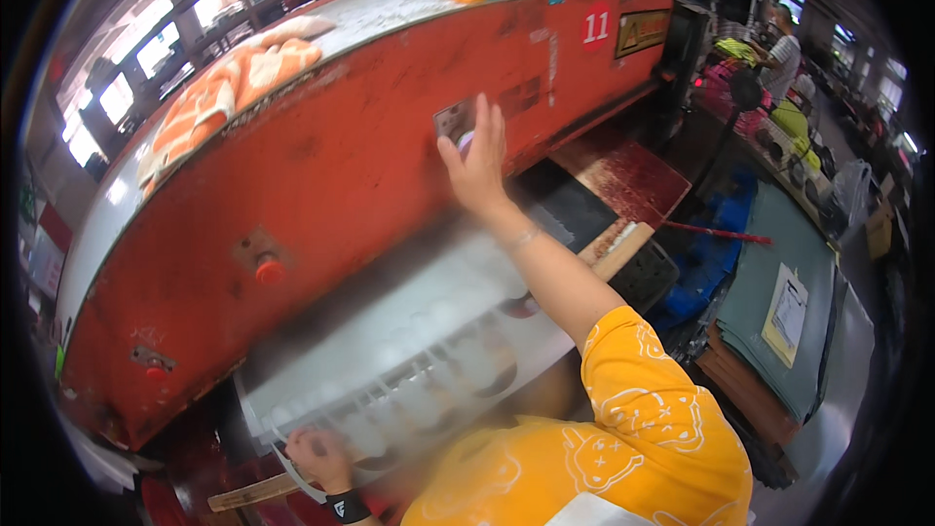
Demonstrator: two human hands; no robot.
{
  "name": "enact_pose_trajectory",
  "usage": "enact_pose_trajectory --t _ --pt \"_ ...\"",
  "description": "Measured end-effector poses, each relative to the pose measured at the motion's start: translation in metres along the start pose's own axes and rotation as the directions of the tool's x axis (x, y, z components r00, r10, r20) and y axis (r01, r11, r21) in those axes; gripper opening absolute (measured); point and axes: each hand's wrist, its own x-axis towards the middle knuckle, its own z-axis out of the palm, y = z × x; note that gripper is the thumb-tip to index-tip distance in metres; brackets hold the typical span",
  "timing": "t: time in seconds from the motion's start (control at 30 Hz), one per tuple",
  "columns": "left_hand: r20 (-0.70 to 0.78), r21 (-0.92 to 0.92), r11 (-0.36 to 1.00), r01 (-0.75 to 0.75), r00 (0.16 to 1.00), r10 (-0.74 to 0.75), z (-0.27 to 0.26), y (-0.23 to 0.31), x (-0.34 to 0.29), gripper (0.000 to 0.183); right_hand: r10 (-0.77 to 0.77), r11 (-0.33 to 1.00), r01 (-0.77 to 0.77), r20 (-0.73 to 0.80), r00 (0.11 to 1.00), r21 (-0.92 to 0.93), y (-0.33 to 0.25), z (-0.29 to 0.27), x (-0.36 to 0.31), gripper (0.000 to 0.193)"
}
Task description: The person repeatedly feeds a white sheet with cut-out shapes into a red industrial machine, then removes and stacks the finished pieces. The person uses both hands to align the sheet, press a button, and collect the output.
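My right hand [475, 161] is raised against the front of a big orange press head [321, 166], fingers spread over a small metal control plate [455, 120] with a button. My left hand [318, 457], wearing a black wristband, is down at the lower left, fingers curled on the near edge of a pale sheet [409, 331] that lies blurred on the bed under the press. A metal cutting die [419, 390] with several cells rests on that sheet. My yellow patterned sleeve fills the bottom of the view.
An orange striped cloth [219, 88] lies on top of the press. A red button [270, 271] sticks out of its front. A stack of grey-green sheets with a paper [779, 312] sits to the right. Another person [779, 49] works at the far right.
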Motion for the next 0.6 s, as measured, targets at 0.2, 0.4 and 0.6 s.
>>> enact_pose_trajectory --t 0.2,0.4,0.6 --pt "-0.228 -0.071 0.987 0.144 0.961 -0.156 -0.020 -0.039 -0.011 0.048 0.300 0.954 -0.290 0.209 0.931 -0.079 0.053 -0.141 -0.085 0.073" --pt "0.012 0.269 0.941 0.203 0.977 -0.214 -0.045 -0.043 0.026 0.060 0.344 0.886 -0.019 0.628 0.698 -0.464 0.069 -0.213 -0.158 0.019" --pt "0.111 0.147 0.966 0.210 0.967 -0.227 -0.055 -0.023 0.033 0.048 0.175 0.903 0.086 0.545 0.820 -0.420 0.067 -0.205 -0.198 0.020"
